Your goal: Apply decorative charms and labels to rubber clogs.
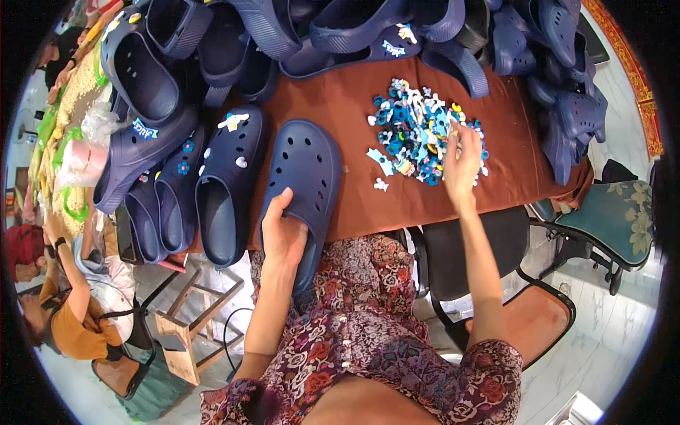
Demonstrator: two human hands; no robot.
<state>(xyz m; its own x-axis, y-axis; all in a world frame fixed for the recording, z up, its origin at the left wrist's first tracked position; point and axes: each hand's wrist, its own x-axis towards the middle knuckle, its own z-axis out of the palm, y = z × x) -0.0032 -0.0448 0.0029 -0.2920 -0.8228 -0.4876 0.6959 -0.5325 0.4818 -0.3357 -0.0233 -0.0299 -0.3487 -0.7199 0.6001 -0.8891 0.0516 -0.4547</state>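
My left hand [283,237] grips a navy clog [301,163], with the thumb on top and the fingers inside its opening. No charms show on this clog; its holes are bare. My right hand [462,159] reaches into a pile of small shoe charms [418,131] in blue, white, black and yellow. Its fingertips are pinched together at the pile's right side, and whatever they hold is too small to make out. Just left of the held clog lies another navy clog [225,184] with a yellow-and-white charm [233,122] near its toe and a few small pale ones.
A brown cloth [361,191] covers the table. Navy clogs [340,32] crowd its far side, with more clogs [574,113] at the right end. Chairs [471,258] stand by the near edge. At the left, a person in orange [78,319] sits beside a wooden stool [177,347].
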